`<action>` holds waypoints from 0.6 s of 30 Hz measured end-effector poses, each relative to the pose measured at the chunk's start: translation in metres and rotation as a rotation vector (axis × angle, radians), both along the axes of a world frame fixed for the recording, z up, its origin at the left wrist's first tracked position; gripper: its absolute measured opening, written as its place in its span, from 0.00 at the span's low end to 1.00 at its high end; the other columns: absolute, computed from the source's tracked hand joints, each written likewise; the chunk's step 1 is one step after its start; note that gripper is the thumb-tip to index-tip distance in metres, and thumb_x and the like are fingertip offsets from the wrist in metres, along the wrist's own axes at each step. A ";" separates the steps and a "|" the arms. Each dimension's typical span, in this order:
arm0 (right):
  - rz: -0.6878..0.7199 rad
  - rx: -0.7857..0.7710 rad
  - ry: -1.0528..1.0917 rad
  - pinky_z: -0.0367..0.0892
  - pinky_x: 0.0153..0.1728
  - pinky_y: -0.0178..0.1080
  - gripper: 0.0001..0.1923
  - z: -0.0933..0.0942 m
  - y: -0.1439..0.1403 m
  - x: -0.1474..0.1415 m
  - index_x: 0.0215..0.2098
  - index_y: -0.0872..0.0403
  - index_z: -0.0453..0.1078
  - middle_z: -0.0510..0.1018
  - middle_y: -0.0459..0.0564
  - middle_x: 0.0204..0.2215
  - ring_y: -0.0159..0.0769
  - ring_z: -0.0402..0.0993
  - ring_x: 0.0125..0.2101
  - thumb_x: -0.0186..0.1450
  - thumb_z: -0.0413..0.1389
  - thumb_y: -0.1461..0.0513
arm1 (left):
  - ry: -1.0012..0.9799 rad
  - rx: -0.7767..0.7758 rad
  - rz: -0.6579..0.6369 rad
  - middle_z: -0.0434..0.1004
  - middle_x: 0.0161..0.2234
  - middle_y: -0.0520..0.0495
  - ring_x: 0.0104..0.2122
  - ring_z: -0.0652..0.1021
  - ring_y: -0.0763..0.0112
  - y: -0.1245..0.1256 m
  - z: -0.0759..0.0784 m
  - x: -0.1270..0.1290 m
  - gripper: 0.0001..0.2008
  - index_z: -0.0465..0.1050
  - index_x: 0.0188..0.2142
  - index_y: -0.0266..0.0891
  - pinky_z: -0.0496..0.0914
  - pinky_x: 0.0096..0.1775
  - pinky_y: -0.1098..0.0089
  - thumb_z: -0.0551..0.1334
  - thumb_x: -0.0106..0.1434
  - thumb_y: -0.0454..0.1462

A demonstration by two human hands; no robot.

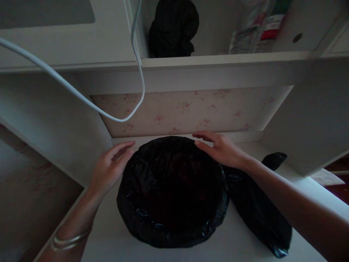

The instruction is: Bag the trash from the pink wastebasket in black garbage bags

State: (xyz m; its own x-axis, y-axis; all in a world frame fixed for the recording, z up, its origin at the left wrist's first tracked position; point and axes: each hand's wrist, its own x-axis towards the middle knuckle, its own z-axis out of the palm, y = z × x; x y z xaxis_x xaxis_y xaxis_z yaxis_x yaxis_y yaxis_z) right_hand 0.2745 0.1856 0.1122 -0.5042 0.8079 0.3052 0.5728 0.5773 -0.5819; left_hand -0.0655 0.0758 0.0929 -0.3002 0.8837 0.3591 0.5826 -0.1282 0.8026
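Note:
A round bin lined with a black plastic bag (172, 193) stands on a white surface (114, 236) in the middle of the view. My left hand (109, 168) is at the bin's left rim, fingers apart, touching or nearly touching the liner. My right hand (220, 147) rests flat on the far right rim of the liner, fingers stretched out. Neither hand grips anything. A second black plastic bag (256, 207) lies on the surface just right of the bin, under my right forearm.
A floral wallpapered wall (191, 109) rises behind the bin. Above it a white shelf (223, 58) holds a dark bundle (173, 29) and clear packets (253, 25). A white cable (81, 96) hangs in a loop at upper left. White side panels close in both sides.

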 end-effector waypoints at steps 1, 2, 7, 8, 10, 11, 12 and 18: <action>0.072 0.109 -0.011 0.71 0.60 0.50 0.20 0.003 -0.016 0.006 0.59 0.53 0.73 0.81 0.56 0.56 0.45 0.78 0.56 0.75 0.53 0.52 | 0.185 0.065 -0.022 0.84 0.52 0.46 0.53 0.81 0.57 -0.018 0.003 0.006 0.15 0.80 0.50 0.46 0.73 0.58 0.58 0.63 0.70 0.48; 0.177 0.194 -0.037 0.74 0.56 0.45 0.19 0.005 -0.032 0.011 0.58 0.53 0.73 0.83 0.55 0.53 0.42 0.80 0.52 0.76 0.52 0.54 | 0.360 0.168 -0.116 0.85 0.50 0.49 0.51 0.82 0.60 -0.035 0.005 0.015 0.11 0.80 0.49 0.47 0.74 0.56 0.61 0.62 0.71 0.44; 0.456 0.647 -0.007 0.77 0.44 0.42 0.16 -0.018 -0.090 0.016 0.45 0.60 0.76 0.85 0.58 0.39 0.40 0.83 0.37 0.76 0.51 0.57 | 0.805 0.489 -0.388 0.87 0.44 0.48 0.43 0.85 0.67 -0.089 -0.009 0.073 0.11 0.77 0.50 0.40 0.77 0.51 0.66 0.59 0.73 0.38; 0.445 0.689 0.022 0.77 0.41 0.42 0.17 -0.027 -0.095 0.014 0.43 0.61 0.76 0.85 0.57 0.36 0.40 0.82 0.34 0.77 0.49 0.57 | 0.788 0.535 -0.366 0.88 0.40 0.48 0.39 0.85 0.68 -0.091 -0.017 0.082 0.10 0.77 0.47 0.38 0.77 0.47 0.66 0.58 0.73 0.36; 0.409 0.720 0.092 0.74 0.33 0.43 0.20 -0.044 -0.098 0.008 0.37 0.60 0.76 0.82 0.55 0.28 0.39 0.77 0.27 0.77 0.46 0.58 | 0.730 0.589 -0.308 0.85 0.30 0.50 0.29 0.83 0.69 -0.089 -0.032 0.094 0.08 0.76 0.39 0.38 0.77 0.39 0.65 0.57 0.72 0.33; 0.397 0.719 0.122 0.70 0.29 0.42 0.22 -0.052 -0.098 0.005 0.34 0.59 0.75 0.79 0.53 0.24 0.38 0.74 0.24 0.78 0.44 0.59 | 0.707 0.608 -0.285 0.83 0.27 0.51 0.25 0.81 0.69 -0.088 -0.038 0.097 0.08 0.74 0.36 0.39 0.76 0.35 0.65 0.57 0.70 0.31; 0.388 0.714 0.147 0.67 0.27 0.42 0.23 -0.057 -0.096 0.003 0.32 0.57 0.74 0.76 0.51 0.21 0.37 0.70 0.21 0.77 0.43 0.60 | 0.699 0.617 -0.268 0.80 0.24 0.51 0.22 0.79 0.70 -0.086 -0.042 0.100 0.08 0.72 0.34 0.40 0.74 0.32 0.64 0.58 0.69 0.29; 0.410 0.721 0.214 0.70 0.31 0.44 0.23 -0.060 -0.085 0.008 0.35 0.57 0.75 0.79 0.52 0.24 0.40 0.75 0.26 0.78 0.42 0.57 | 0.707 0.640 -0.256 0.79 0.23 0.51 0.22 0.78 0.70 -0.086 -0.038 0.104 0.09 0.70 0.34 0.41 0.73 0.30 0.64 0.56 0.71 0.30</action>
State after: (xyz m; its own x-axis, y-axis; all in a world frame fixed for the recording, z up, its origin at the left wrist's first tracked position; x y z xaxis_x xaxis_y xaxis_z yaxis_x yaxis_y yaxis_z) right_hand 0.2823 0.1005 0.0525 -0.5873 0.1462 0.7960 0.1577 0.9854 -0.0645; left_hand 0.0389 -0.0105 0.0551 0.3410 0.4687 0.8149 0.7956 -0.6056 0.0154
